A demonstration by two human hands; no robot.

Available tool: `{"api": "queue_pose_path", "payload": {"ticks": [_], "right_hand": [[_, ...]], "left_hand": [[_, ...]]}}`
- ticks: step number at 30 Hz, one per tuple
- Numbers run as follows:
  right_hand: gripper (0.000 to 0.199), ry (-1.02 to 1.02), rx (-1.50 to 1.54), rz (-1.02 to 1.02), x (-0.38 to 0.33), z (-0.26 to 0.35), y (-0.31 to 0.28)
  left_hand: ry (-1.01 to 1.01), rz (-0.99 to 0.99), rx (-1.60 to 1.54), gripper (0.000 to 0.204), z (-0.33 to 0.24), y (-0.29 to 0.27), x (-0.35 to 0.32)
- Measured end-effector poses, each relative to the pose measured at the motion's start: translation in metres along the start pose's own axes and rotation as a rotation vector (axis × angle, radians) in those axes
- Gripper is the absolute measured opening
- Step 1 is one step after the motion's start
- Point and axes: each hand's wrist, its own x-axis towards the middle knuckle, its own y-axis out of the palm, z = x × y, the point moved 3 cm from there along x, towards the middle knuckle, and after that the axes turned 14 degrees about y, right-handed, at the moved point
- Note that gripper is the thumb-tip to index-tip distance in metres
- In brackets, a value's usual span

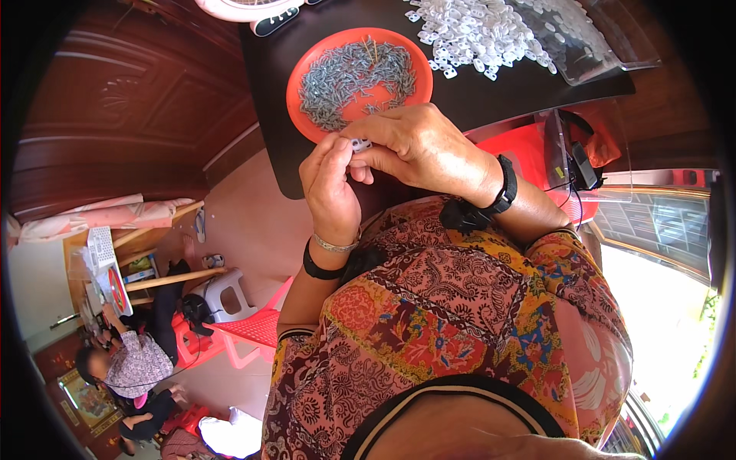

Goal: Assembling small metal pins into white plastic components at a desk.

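Observation:
In front of my body, at the near rim of the red plate, my two hands meet. My left hand (pixel 333 178) is closed, its thumb and fingertips pinching a small white plastic piece with dark holes (pixel 360 144). My right hand (pixel 425 146) grips the same piece from the other side between thumb and forefinger. Just beyond them, the round red plate (pixel 297 96) holds a heap of small grey metal screws (pixel 337 77). Farther right on the black table (pixel 280 146) lies a large pile of similar white holed pieces (pixel 483 34).
A see-through plastic container (pixel 590 65) with more white pieces stands at the far right. Under the table edge on the right are red items and a black device (pixel 586 165). At left, a red plastic chair (pixel 253 330) stands near a seated person (pixel 138 360) at another table.

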Motion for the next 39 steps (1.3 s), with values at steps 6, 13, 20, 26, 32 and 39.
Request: {"api": "queue_pose_path", "payload": {"ticks": [6, 13, 20, 26, 32, 39], "right_hand": [[0.016, -0.059, -0.072, -0.045, -0.003, -0.005, 0.003], [0.021, -0.042, -0.058, -0.051, -0.002, -0.003, 0.000], [0.028, 0.106, -0.235, -0.285, 0.017, 0.004, -0.087], [0.038, 0.204, -0.765, -0.781, 0.055, 0.012, -0.224], [0.035, 0.259, -0.910, -0.481, 0.069, -0.017, -0.228], [0.020, 0.315, -0.814, -0.090, 0.094, -0.125, -0.176]], "left_hand": [[0.027, -0.040, -0.019, 0.027, -0.001, 0.005, -0.001], [0.030, -0.044, 0.015, 0.026, -0.005, 0.008, 0.000], [0.106, -0.018, 0.040, 0.028, -0.010, -0.007, 0.006], [0.109, -0.058, 0.034, 0.029, -0.005, -0.020, 0.012], [0.105, -0.051, 0.014, 0.029, -0.002, -0.024, 0.013], [0.107, -0.049, 0.037, 0.029, -0.003, -0.025, 0.010]]}}
